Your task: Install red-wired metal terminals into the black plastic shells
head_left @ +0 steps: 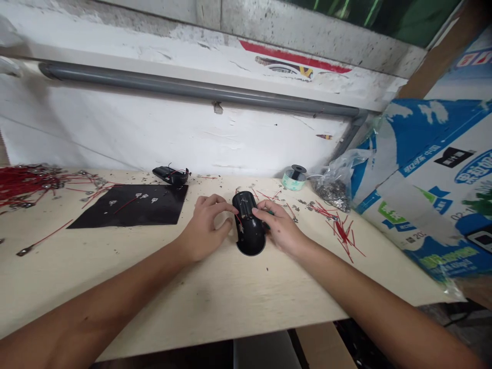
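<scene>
**Item 1.** Black rounded plastic housing (249, 230), lying on its side mid-table on the pale plywood tabletop (215, 302), with its open end facing the person. A thin red lead is running along its left flank. It is being flanked by both hands, probably so that the curved shell is not rolling.

**Item 2.** Left hand (205, 230): fingers are curling in, with the tips pressing against the housing's upper left edge.

**Item 3.** Right hand (280, 228): thumb and fingers are closing in a pinch on the upper right edge. A sliver of green is showing under them; what it is cannot be told.

**Item 4.** Flat black rectangular mat (134, 206), to the left, is carrying a few small metal tabs, likely so that they are showing up against the dark surface.

**Item 5.** Second black housing with red leads (171, 175) is sitting behind the mat, near the wall.

**Item 6.** Heap of red wires with metal terminals (23, 182) is lying far left; loose red wire offcuts (342, 231) are lying to the right.

**Item 7.** Small pale-green spool of wire (294, 178) and clear plastic bag of small metal parts (334, 187) are standing at the back right, apparently kept within reach.

**Item 8.** Blue-and-white printed cardboard carton (434, 184) is leaning at the right edge. It is bearing Chinese characters too skewed to read and the partial digits "02-1". The torn red-and-yellow wall sticker (288, 65) is not legible.
</scene>
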